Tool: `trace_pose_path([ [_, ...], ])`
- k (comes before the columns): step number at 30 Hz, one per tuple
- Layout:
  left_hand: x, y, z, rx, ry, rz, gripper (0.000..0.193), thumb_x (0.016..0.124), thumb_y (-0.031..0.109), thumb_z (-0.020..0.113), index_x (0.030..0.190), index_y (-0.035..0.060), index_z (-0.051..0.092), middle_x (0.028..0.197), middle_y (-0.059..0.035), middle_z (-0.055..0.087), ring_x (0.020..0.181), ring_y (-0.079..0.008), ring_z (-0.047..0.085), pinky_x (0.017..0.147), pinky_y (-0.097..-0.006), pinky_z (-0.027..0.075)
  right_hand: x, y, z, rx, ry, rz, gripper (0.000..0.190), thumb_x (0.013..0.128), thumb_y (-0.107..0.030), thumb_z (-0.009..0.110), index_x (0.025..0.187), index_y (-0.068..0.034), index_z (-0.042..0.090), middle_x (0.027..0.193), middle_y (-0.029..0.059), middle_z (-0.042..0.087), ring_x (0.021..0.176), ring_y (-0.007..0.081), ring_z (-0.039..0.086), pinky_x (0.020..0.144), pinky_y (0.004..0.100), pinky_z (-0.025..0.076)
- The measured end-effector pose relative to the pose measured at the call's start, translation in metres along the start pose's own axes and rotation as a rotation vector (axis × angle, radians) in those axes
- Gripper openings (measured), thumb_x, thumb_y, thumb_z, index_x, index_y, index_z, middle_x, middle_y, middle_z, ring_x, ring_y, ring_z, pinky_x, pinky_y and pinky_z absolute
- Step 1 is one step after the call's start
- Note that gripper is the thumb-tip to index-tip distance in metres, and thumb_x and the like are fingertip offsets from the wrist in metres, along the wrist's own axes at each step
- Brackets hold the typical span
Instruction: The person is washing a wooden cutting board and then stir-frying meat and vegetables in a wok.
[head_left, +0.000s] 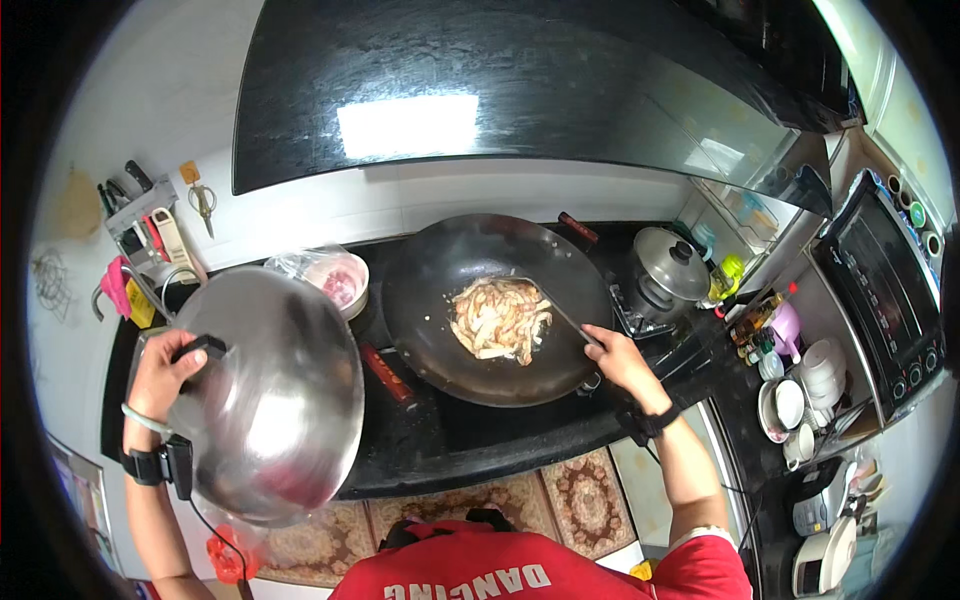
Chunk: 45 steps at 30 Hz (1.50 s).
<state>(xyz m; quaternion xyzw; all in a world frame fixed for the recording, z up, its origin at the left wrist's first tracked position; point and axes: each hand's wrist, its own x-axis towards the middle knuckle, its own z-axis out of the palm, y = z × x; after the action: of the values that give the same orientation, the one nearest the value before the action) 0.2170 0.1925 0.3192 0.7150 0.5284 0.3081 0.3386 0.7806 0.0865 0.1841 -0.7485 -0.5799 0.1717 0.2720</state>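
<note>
My left hand (166, 367) grips the black handle (201, 346) of a large domed metal lid (277, 405), which is tilted up on the left, beside the wok. In my right hand (621, 361) is the handle of a metal spatula (566, 315). Its blade end is partly hidden at the upper edge of a heap of pale, browned meat strips (499, 319). The strips lie in the middle of a big dark wok (442, 375) on the stove. One red-brown wok handle (385, 373) points toward the front left, another (578, 226) toward the back right.
Behind the lid stands a white bowl (358, 300) with pink raw-looking meat, beside clear plastic. A lidded metal pot (670, 274) sits right of the wok. Bottles (757, 319) and stacked bowls (821, 375) line the right counter. A range hood (525, 82) overhangs the back.
</note>
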Motion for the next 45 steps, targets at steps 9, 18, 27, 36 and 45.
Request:
trace_pose_path([
  [9, 0.042, 0.099, 0.069, 0.077, -0.067, 0.104, 0.012, 0.075, 0.009, 0.06, 0.08, -0.0016, 0.058, 0.068, 0.0042, 0.053, 0.063, -0.0043, 0.045, 0.058, -0.0199, 0.038, -0.054, -0.027, -0.008, -0.022, 0.392, -0.079, 0.05, 0.08, -0.005, 0.046, 0.129, -0.007, 0.032, 0.077, 0.0232, 0.059, 0.071, 0.0348, 0.06, 0.062, 0.0386, 0.046],
  [18, 0.115, 0.163, 0.144, 0.316, -0.168, 0.264, 0.025, 0.071, 0.019, 0.062, 0.083, -0.0022, 0.06, 0.069, -0.0057, 0.057, 0.065, -0.0131, 0.05, 0.06, -0.0274, 0.04, -0.064, 0.014, 0.003, 0.214, 0.107, -0.062, 0.055, 0.078, -0.003, 0.045, 0.13, -0.018, 0.033, 0.098, 0.0234, 0.057, 0.072, 0.0221, 0.061, 0.07, 0.0297, 0.046],
  [27, 0.176, 0.179, 0.229, 0.347, -0.224, 0.456, 0.034, 0.068, 0.028, 0.061, 0.083, -0.0028, 0.061, 0.074, -0.016, 0.061, 0.07, -0.0237, 0.058, 0.065, -0.032, 0.043, -0.086, 0.045, -0.052, 1.712, -0.199, 0.258, 0.044, 0.089, -0.015, 0.039, 0.131, -0.022, 0.027, 0.054, -0.001, 0.032, 0.033, 0.0062, 0.027, 0.028, 0.0188, 0.024],
  [36, 0.201, 0.166, 0.317, 0.42, -0.272, 0.402, 0.032, 0.069, 0.027, 0.06, 0.087, 0.0006, 0.062, 0.081, -0.016, 0.062, 0.076, -0.0271, 0.059, 0.069, -0.0341, 0.045, -0.135, 0.073, -0.06, 1.89, -0.135, 0.211, 0.041, 0.09, -0.03, 0.04, 0.128, -0.016, 0.03, 0.055, 0.0016, 0.033, 0.033, 0.0064, 0.027, 0.027, 0.0189, 0.025],
  [45, 0.219, 0.13, 0.361, 0.423, -0.329, 0.305, 0.029, 0.071, 0.027, 0.063, 0.086, 0.0028, 0.063, 0.082, -0.0161, 0.061, 0.079, -0.0289, 0.058, 0.071, -0.0358, 0.044, -0.148, 0.082, -0.027, 1.931, -0.19, 0.169, 0.045, 0.088, -0.034, 0.041, 0.129, -0.019, 0.028, 0.06, 0.0062, 0.038, 0.036, 0.0113, 0.031, 0.029, 0.0225, 0.025],
])
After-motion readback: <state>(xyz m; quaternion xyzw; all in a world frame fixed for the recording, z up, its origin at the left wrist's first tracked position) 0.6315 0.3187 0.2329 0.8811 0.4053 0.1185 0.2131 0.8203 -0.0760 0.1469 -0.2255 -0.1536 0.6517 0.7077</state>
